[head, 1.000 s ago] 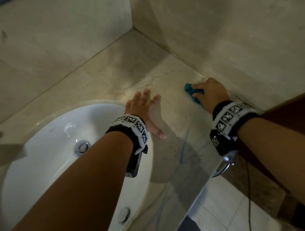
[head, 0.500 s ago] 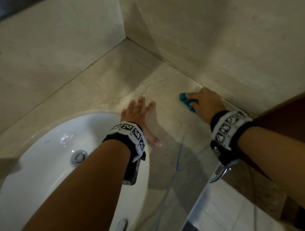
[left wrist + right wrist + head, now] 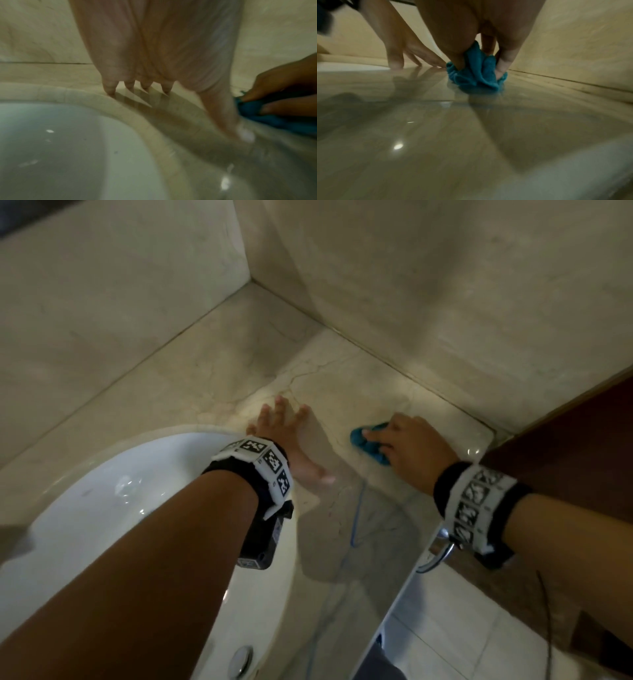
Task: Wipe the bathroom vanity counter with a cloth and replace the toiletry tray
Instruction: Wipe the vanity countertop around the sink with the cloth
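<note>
The right hand (image 3: 409,443) presses a bunched teal terry cloth (image 3: 368,445) onto the glossy beige marble desk (image 3: 342,378), near the side wall. In the right-wrist view the cloth (image 3: 476,73) is gripped between the thumb and the curled fingers (image 3: 504,63), its folds spilling below them onto the stone. The left hand (image 3: 286,433) lies flat just beside it, fingers (image 3: 109,86) straight and spread, tips on the desk at the rim of the white oval basin (image 3: 102,508). The two hands are near but apart.
</note>
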Tool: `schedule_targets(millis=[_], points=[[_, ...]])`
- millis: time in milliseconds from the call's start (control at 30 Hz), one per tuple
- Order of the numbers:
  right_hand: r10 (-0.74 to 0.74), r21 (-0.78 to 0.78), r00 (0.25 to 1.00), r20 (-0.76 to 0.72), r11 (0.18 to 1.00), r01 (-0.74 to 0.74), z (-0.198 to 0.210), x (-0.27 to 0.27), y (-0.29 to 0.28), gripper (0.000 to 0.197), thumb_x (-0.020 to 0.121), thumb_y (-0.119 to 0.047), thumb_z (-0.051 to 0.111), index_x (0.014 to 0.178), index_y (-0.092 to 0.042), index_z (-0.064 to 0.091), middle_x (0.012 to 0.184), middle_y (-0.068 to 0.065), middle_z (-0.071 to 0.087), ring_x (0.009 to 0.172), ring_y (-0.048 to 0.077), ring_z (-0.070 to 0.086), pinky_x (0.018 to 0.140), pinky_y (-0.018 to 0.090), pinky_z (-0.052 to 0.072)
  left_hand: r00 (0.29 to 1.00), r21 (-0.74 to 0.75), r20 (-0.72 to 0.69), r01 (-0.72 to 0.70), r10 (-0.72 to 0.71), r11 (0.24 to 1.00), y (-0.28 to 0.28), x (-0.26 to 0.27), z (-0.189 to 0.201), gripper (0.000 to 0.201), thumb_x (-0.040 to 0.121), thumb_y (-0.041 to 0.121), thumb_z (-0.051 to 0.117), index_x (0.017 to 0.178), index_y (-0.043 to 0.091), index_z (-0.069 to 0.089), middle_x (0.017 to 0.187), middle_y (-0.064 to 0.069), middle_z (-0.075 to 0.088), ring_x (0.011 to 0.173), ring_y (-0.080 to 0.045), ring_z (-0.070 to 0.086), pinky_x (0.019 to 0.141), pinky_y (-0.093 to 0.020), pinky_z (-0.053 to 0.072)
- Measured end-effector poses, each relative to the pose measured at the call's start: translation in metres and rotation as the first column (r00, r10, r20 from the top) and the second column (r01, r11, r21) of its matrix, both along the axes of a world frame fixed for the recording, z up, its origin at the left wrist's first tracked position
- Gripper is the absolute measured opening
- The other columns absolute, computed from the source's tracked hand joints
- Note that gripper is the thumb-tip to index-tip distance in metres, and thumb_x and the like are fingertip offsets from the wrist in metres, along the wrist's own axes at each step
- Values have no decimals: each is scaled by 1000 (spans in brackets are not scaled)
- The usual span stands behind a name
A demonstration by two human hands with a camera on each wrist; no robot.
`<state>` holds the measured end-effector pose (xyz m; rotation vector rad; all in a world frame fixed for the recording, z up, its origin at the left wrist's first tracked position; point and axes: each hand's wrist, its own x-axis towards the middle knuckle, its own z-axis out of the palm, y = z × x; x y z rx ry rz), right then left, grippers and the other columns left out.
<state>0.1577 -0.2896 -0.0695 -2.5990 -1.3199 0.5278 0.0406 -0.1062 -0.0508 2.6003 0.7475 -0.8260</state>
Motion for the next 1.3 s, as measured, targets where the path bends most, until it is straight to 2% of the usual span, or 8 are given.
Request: schedule_targets(millis=[133, 333, 433, 667, 967, 1067, 1167, 1300], points=[[-244, 39, 968, 55, 969, 242, 2, 39, 20, 39, 93, -16, 45, 129, -24, 55, 124, 17, 53, 110, 33, 52, 87, 33, 41, 997, -7, 71, 35, -34, 999, -14, 12, -5, 121, 61, 69, 71, 147, 42, -10, 156, -1, -25, 145, -31, -15, 115, -58, 6], [-130, -26, 991, 9, 991, 130, 3, -4, -7, 41, 94, -15, 43, 133, -25, 51, 121, 16, 52, 107, 32, 50, 85, 35, 40, 994, 39, 57, 90, -93, 995, -20, 13, -7, 114, 58, 67, 74, 144, 44, 2, 157, -2, -16, 145, -36, -8, 112, -60, 14], [-98, -40, 995, -8, 994, 98, 3, 1, -13, 40, 94, -17, 43, 132, -28, 51, 120, 13, 52, 106, 31, 50, 85, 36, 41, 996, 22, 45, 75, -76, 997, -20, 14, -6, 115, 59, 66, 75, 144, 46, 0, 157, -2, -19, 145, -34, -11, 113, -59, 11], [-258, -1, 960, 105, 966, 259, -1, 43, 22, 39, 93, -17, 44, 130, -24, 53, 124, 17, 52, 111, 34, 50, 88, 37, 40, 997, -18, 44, 67, -67, 998, -15, 12, -10, 118, 60, 67, 73, 144, 50, -8, 155, 2, -26, 144, -30, -18, 115, -56, 2], [16, -29, 999, -38, 999, -17, 5, -28, -28, 40, 96, -17, 43, 135, -27, 49, 115, 10, 49, 105, 28, 45, 81, 30, 33, 996, 10, 54, 66, -66, 998, -15, 14, -15, 121, 54, 70, 74, 143, 50, -6, 156, 1, -22, 144, -34, -15, 112, -61, 6], [-111, 26, 992, -63, 993, 113, -2, 2, -15, 34, 96, -22, 45, 128, -20, 56, 111, 14, 53, 103, 31, 50, 75, 25, 32, 996, 2, 50, 71, -71, 997, -13, 12, -14, 122, 55, 70, 74, 144, 49, -8, 156, 1, -25, 144, -32, -17, 113, -59, 4], [-262, 41, 962, 74, 965, 260, -3, 33, 4, 37, 94, -20, 45, 129, -27, 55, 121, 14, 53, 109, 32, 51, 84, 34, 40, 997, -8, 39, 71, -71, 997, -13, 11, -13, 122, 57, 70, 72, 144, 49, -11, 155, 2, -27, 144, -30, -19, 114, -58, 2], [-297, 13, 952, 71, 955, 297, 3, 22, 8, 39, 93, -19, 45, 130, -28, 53, 124, 15, 52, 110, 32, 50, 87, 35, 40, 995, 0, 48, 88, -87, 996, -14, 13, -9, 118, 58, 68, 73, 144, 47, -5, 156, -1, -24, 144, -34, -16, 114, -60, 5]])
